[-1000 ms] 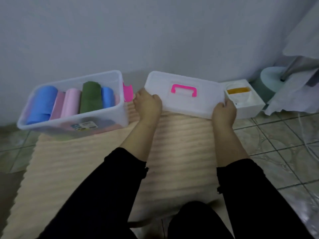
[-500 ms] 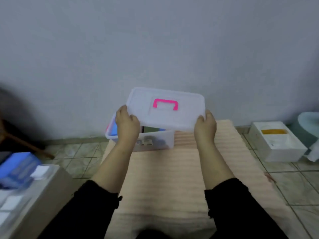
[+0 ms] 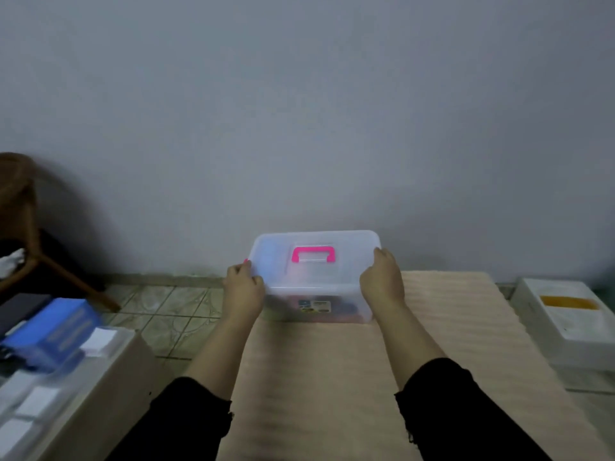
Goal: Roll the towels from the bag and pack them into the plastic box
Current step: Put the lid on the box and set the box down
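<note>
We have the lid sitting on the plastic box, pink handle up. The box is on the beige mat close to the wall. Left hand grips the lid's left edge, fingers curled over the rim; right hand grips the right edge the same way. Rolled towels show only as blurred colour through the box wall. White container sits right of the mat, blue pack at left.

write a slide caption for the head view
Both hands, left and right, hold the lid on the plastic box.
</note>
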